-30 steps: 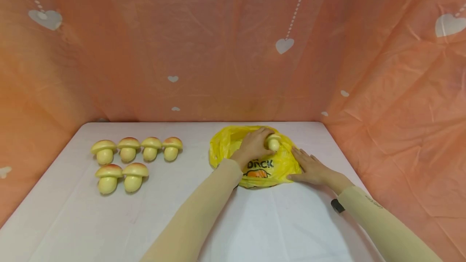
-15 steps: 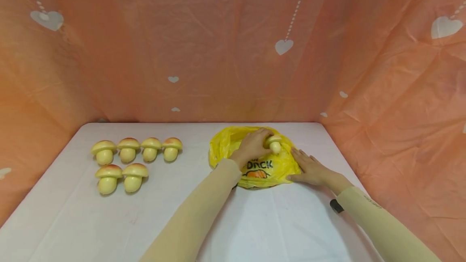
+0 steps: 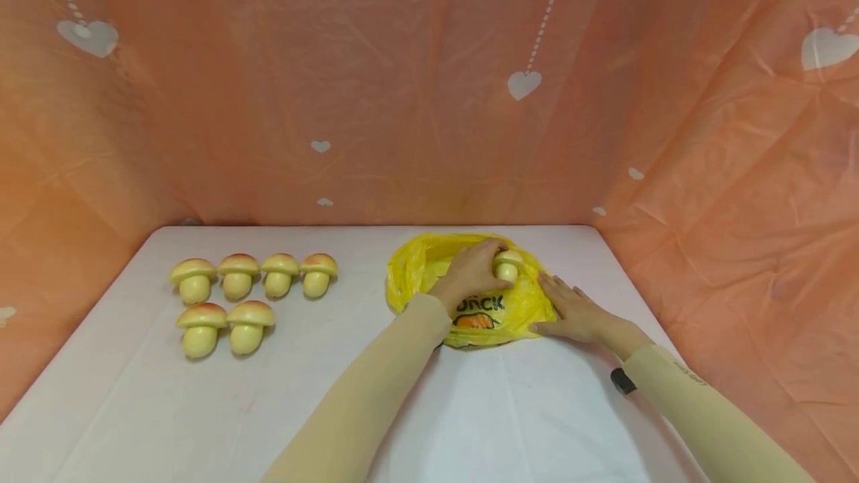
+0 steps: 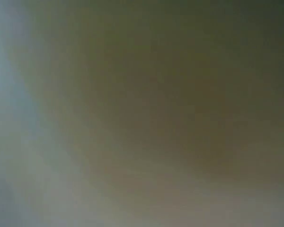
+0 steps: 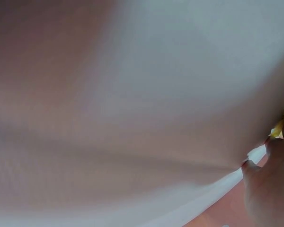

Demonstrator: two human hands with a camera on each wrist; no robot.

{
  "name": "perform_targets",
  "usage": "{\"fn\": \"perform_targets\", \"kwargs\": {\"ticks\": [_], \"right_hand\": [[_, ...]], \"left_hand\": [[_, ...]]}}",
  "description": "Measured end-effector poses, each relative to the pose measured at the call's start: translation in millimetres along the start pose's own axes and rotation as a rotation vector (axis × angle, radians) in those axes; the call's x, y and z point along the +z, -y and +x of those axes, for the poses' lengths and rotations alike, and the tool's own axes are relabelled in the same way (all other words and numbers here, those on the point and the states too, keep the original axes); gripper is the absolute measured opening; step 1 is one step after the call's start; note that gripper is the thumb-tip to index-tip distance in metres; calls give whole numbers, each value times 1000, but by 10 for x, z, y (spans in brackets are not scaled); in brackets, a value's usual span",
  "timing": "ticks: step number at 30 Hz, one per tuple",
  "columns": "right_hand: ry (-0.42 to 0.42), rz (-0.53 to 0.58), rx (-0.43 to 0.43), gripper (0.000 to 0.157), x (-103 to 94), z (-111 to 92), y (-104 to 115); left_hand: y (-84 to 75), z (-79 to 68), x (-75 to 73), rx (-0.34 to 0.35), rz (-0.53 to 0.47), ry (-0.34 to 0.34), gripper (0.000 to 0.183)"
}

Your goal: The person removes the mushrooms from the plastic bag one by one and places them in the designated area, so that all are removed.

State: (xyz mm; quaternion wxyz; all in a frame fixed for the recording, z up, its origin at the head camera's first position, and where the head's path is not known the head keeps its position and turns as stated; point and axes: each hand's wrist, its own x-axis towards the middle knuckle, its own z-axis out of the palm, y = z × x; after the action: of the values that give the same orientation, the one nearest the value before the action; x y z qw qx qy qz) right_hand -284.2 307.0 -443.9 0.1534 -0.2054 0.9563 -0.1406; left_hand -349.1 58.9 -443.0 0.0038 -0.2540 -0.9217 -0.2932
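A yellow plastic bag (image 3: 409, 263) with dark lettering lies with its mouth spread wide. My left hand (image 3: 472, 272) reaches in over it and holds a pale yellow mushroom (image 3: 508, 273) between thumb and fingers, toward the bag's right side. At the bag's right edge my right hand (image 3: 574, 314) rests with fingers straight and spread, fingertips on the plastic. The right wrist view catches part of that hand (image 5: 274, 184) beside a sliver of the yellow bag (image 5: 278, 130). The left wrist view is only a blur.
To the left on the white table (image 3: 134, 393), several matching mushrooms stand in two rows: a back row (image 3: 278, 274) and a front pair (image 3: 200, 330). An orange curtain (image 3: 416, 118) with pale hearts encloses the table's back and sides.
The mushroom in my left hand has shifted slightly right within the bag, and the thumb now lies straighter beneath it. My right hand and the other mushrooms have stayed put.
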Motion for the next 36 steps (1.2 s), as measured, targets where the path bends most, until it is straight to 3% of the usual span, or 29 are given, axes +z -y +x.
{"fn": "perform_targets", "kwargs": {"ticks": [12,24,36], "right_hand": [[3,-3,1,111,4,38,-3],[-1,-16,15,112,31,44,-32],[-6,-31,6,112,34,42,-33]], "left_hand": [[21,-25,-26,-3,-26,17,70],[5,-135,-152,12,-42,5,70],[-102,-321,-364,95,-56,-33,68]]}}
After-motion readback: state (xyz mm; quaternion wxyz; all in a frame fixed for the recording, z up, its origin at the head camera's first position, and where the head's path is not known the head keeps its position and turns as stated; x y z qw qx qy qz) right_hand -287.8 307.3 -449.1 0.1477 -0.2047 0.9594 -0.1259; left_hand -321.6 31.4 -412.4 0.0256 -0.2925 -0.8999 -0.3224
